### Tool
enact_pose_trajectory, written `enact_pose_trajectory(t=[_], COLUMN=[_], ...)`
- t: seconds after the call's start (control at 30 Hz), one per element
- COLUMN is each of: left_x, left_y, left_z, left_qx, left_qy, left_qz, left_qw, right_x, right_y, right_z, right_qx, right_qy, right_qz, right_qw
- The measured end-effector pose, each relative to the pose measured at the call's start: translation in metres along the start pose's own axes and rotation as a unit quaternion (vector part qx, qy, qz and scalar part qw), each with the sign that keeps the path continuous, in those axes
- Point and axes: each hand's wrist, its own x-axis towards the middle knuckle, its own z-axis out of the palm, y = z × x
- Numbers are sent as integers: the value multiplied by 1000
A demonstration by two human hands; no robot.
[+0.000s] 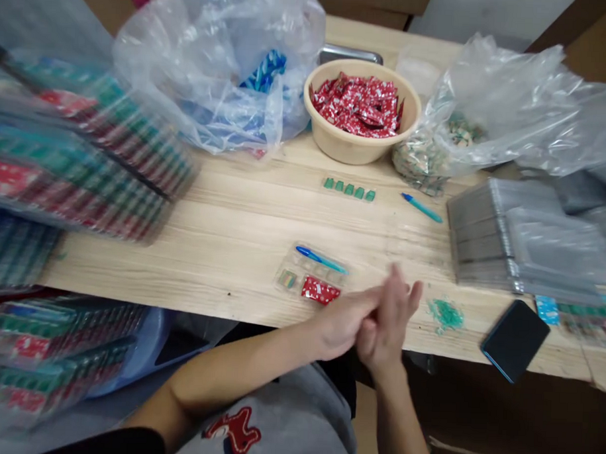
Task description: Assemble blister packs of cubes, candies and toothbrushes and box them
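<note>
My left hand (342,324) and my right hand (387,336) press against each other just above the table's front edge. The right fingers are stretched out and apart, slightly blurred. The left fingers are mostly hidden behind the right hand, and nothing shows between the palms. Close to my left hand lies a clear plastic tray (282,265) holding a blue pen (322,260), a red patterned packet (321,290) and a small striped piece (286,278). Farther back, a clear strip holds several green pieces (349,189). Another blue pen (421,208) lies to its right.
A beige bowl (358,149) of red packets stands at the back between plastic bags (189,71) (516,102). Stacked filled trays (81,160) crowd the left; clear trays (482,233) stand right. Green shreds (446,314) and a dark phone (515,340) lie near the front edge.
</note>
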Motion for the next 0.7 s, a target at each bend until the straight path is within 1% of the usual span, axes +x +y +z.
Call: enact_pose_trajectory(t=[0.03,0.07,0.1,0.13,0.17,0.2,0.23,0.27,0.3,0.33,0.37,0.4,0.43,0.47,0.5,0.53,0.57,0.63,0.7], left_x=[6,11,16,20,24,28,30,31,29,25,18,10,0,-9,-17,-25,-31,-40,-49], left_y=[3,7,9,11,11,10,9,7,7,8,11,16,23,31,39,47,54,65,71], left_z=[10,17,22,24,26,26,26,26,26,24,20,15,7,-3,-16,-31,-47,-79,-107], left_qx=[-7,-2,12,26,35,35,31,30,36,59,96,151,213,264,315,367,413,472,490], left_qy=[-63,-104,-118,-104,-68,-27,1,7,-11,-46,-90,-127,-152,-154,-116,-53,23,161,279], left_qz=[-7,0,17,32,35,24,6,-14,-26,-24,-9,5,7,5,10,26,53,121,180], left_qw=[998,995,993,994,996,999,999,999,999,997,991,980,965,952,942,928,909,858,806], right_x=[0,0,-1,-1,-1,-1,-1,-1,-1,-3,-6,-10,-16,-22,-29,-36,-43,-53,-59], right_y=[14,25,32,34,32,27,21,16,15,17,24,33,42,51,56,58,56,44,30], right_z=[-6,-12,-17,-21,-23,-22,-19,-15,-11,-7,-4,-3,-3,-3,-4,-4,-3,3,13], right_qx=[-35,-69,-92,-97,-90,-74,-56,-45,-41,-45,-58,-79,-102,-125,-138,-143,-137,-109,-80], right_qy=[3,11,29,59,89,104,102,87,76,72,77,90,105,116,122,124,119,105,103], right_qz=[47,111,168,201,197,159,97,21,-32,-44,-24,28,85,128,148,145,131,105,104], right_qw=[998,991,981,973,972,979,988,995,996,995,995,992,985,977,972,971,975,983,986])
